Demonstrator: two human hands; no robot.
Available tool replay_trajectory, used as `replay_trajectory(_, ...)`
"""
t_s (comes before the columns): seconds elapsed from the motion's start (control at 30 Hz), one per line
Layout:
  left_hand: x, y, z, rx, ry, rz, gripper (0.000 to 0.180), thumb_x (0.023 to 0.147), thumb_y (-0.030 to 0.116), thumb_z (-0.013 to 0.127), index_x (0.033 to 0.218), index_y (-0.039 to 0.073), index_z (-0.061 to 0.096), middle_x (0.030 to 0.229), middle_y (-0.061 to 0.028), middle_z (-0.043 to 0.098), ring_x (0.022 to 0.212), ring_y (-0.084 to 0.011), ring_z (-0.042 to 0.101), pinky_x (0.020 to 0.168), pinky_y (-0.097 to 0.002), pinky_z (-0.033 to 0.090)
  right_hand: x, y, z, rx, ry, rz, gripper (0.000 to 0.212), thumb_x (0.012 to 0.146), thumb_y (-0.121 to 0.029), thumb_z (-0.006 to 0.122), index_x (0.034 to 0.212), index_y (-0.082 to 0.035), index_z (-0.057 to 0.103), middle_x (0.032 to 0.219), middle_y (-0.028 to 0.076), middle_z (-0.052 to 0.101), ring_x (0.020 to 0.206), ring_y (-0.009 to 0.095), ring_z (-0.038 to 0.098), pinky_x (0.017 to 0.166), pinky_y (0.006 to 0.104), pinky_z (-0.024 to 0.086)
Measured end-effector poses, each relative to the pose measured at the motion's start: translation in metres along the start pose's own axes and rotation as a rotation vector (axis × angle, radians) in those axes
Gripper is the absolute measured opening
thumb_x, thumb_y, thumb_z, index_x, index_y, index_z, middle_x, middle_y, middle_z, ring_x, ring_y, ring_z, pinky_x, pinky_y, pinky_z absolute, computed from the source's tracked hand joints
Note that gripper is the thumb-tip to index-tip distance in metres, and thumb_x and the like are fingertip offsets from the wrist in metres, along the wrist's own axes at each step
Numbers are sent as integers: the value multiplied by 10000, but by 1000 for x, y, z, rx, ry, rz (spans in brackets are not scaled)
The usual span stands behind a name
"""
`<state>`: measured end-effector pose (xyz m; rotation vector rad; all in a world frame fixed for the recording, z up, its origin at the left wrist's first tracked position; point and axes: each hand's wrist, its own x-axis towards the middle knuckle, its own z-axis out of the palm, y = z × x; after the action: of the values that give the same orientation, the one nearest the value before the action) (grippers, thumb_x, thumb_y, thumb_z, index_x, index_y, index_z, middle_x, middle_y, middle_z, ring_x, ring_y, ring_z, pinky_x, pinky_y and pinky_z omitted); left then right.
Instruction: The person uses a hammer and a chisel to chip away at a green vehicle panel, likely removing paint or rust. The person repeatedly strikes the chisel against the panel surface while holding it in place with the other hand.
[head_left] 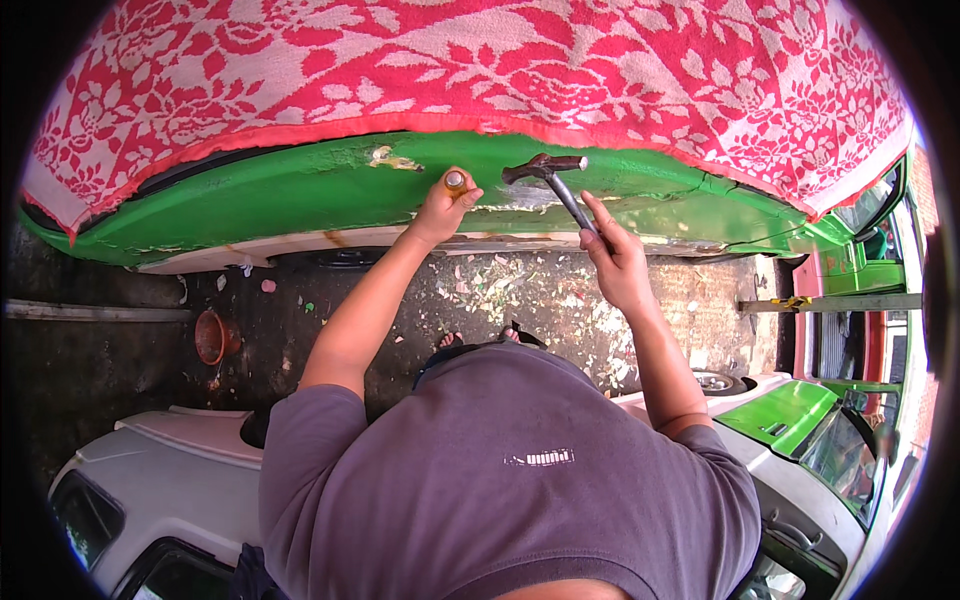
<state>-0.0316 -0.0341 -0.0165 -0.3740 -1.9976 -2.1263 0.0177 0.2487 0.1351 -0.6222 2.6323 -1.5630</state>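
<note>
My left hand (440, 212) is closed round a short tool with an amber handle and a round metal cap (455, 180); its working end is hidden. It is up against the green car body panel (300, 190), beside a patch of chipped paint (395, 159). To the right, my right hand (620, 258) grips a hammer (568, 195) by its dark shaft. The hammer's head is raised in front of a bare grey patch of the panel, a short way right of the capped handle and apart from it.
A red and white flowered cloth (560, 75) covers the car above the panel. Paint flakes (490, 290) litter the floor around my feet. An orange-brown bucket (210, 337) stands at the left. Behind me are a grey and white vehicle (190, 475) and a green and white one (775, 415).
</note>
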Motion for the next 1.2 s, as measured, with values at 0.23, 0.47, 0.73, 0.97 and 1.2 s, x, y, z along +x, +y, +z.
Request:
replay_trajectory(0.23, 7, 20, 11, 286, -195, -46, 266, 911, 262, 658, 930, 61, 486, 795, 1, 510, 722, -103, 463, 692, -273, 425, -8, -40, 9, -143, 128, -321, 466, 887, 2, 584, 1334, -126, 543, 700, 112, 494, 590, 229, 487, 561, 326, 423)
replay_trajectory(0.47, 7, 30, 16, 203, -218, -60, 370, 908, 354, 646, 961, 40, 458, 722, -34, 448, 669, -138, 410, 626, -308, 384, -9, -47, 17, -341, -25, -133, 498, 907, -48, 554, 1369, -227, 505, 719, 129, 504, 609, 298, 540, 580, 417, 438)
replay_trajectory(0.73, 8, 27, 16, 212, -159, -4, 267, 920, 277, 647, 936, 75, 473, 797, 43, 457, 731, -74, 427, 686, -249, 403, -19, -47, 25, -321, -28, -74, 474, 918, -83, 553, 1358, -257, 518, 719, 124, 514, 603, 298, 540, 586, 415, 439)
replay_trajectory(0.97, 18, 21, 8, 86, -202, -83, 332, 899, 321, 668, 925, 55, 470, 739, 2, 433, 695, -108, 392, 636, -284, 382, -13, -56, 23, -350, 12, -76, 474, 910, -73, 556, 1348, -253, 528, 714, 130, 523, 619, 313, 550, 596, 420, 444)
replay_trajectory(1.2, 2, 7, 10, 179, -228, -84, 327, 896, 315, 672, 926, 56, 475, 738, 4, 441, 689, -107, 391, 626, -286, 380, -10, -39, 22, -350, -45, -122, 477, 905, -58, 564, 1351, -222, 528, 735, 137, 544, 629, 294, 550, 618, 398, 456)
